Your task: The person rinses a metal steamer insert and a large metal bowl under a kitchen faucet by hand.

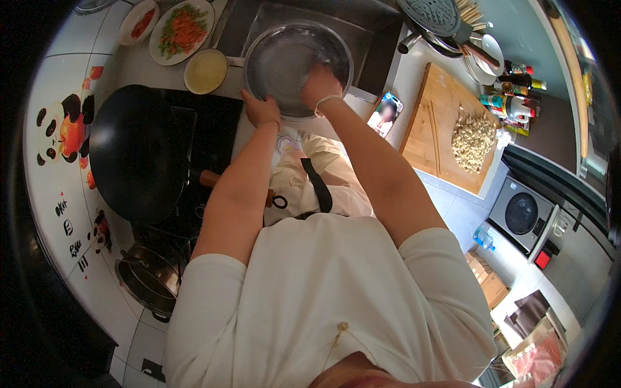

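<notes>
A round metal basin (pixel 252 55) rests at the near edge of the sink (pixel 381 39), with cloudy greyish liquid (pixel 281 68) inside. My left hand (pixel 261 111) grips its near left rim, thumb along the edge. My right hand (pixel 322 85) reaches down into the basin on the right side. Its fingers point into the liquid and are blurred, so whether they hold anything is hidden. A pale band circles my right wrist.
Left of the basin are a small handled bowl of yellowish contents (pixel 207 71), a plate of diced green and orange vegetables (pixel 183 32) and a black wok (pixel 139 155). Rightward lie a phone (pixel 386 114) and a cutting board (pixel 424 97) bearing chopsticks (pixel 433 139) and chopped pale pieces (pixel 472 143).
</notes>
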`<action>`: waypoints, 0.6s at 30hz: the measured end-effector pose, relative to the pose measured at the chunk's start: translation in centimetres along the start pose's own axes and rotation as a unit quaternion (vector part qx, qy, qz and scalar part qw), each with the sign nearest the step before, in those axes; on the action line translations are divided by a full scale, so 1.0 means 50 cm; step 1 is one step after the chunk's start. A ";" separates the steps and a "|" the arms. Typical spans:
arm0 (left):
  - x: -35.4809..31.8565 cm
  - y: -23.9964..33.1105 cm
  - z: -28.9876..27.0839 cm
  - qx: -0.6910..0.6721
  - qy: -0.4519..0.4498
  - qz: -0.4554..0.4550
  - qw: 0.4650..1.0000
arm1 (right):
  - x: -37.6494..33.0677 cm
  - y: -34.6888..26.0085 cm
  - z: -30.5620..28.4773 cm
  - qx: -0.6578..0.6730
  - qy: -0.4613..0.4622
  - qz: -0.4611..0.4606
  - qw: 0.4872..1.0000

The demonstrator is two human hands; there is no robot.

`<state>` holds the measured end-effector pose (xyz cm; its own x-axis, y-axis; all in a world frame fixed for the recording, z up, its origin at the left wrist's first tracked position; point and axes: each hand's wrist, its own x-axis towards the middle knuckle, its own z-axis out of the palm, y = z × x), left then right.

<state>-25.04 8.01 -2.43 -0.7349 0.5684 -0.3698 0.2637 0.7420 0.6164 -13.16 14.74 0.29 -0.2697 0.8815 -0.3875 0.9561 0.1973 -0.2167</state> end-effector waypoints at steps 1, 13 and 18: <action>-0.005 0.000 -0.002 0.002 -0.007 -0.009 1.000 | 0.001 -0.004 -0.016 0.007 -0.034 0.005 0.999; -0.006 0.001 0.008 -0.013 -0.004 -0.021 1.000 | 0.063 0.022 0.035 -0.010 0.111 -0.119 0.987; -0.010 0.012 -0.001 -0.023 -0.001 -0.008 1.000 | -0.011 0.049 0.041 -0.048 0.042 -0.082 0.995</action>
<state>-24.52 8.13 -1.87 -0.7373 0.5570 -0.3822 0.2229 0.7347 0.6407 -10.88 13.85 -1.85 -0.4161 0.8659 -0.2776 0.9077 0.3776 -0.1830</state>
